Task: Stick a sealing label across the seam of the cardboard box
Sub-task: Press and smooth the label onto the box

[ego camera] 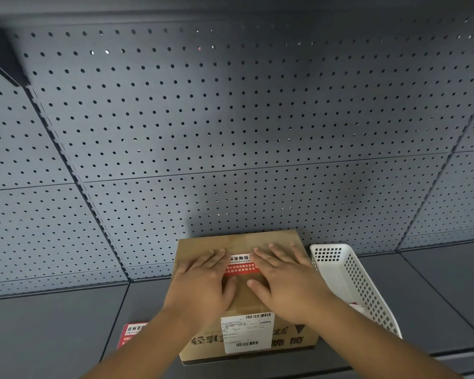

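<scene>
A brown cardboard box (241, 296) stands on the dark shelf, low in the middle of the view. A red and white sealing label (240, 265) lies across its top, over the taped seam. My left hand (203, 280) rests flat on the box top, its fingertips covering the label's left end. On the other side my right hand (288, 277) also lies flat, fingers spread, covering the label's right end. Neither hand holds anything. A white shipping label (248, 333) with barcodes is stuck on the box's near side.
A white perforated plastic basket (356, 283) stands just right of the box. More red and white labels (130, 335) lie on the shelf (52, 337) to the left, partly hidden by my left forearm. A grey pegboard wall (230, 132) rises directly behind the box.
</scene>
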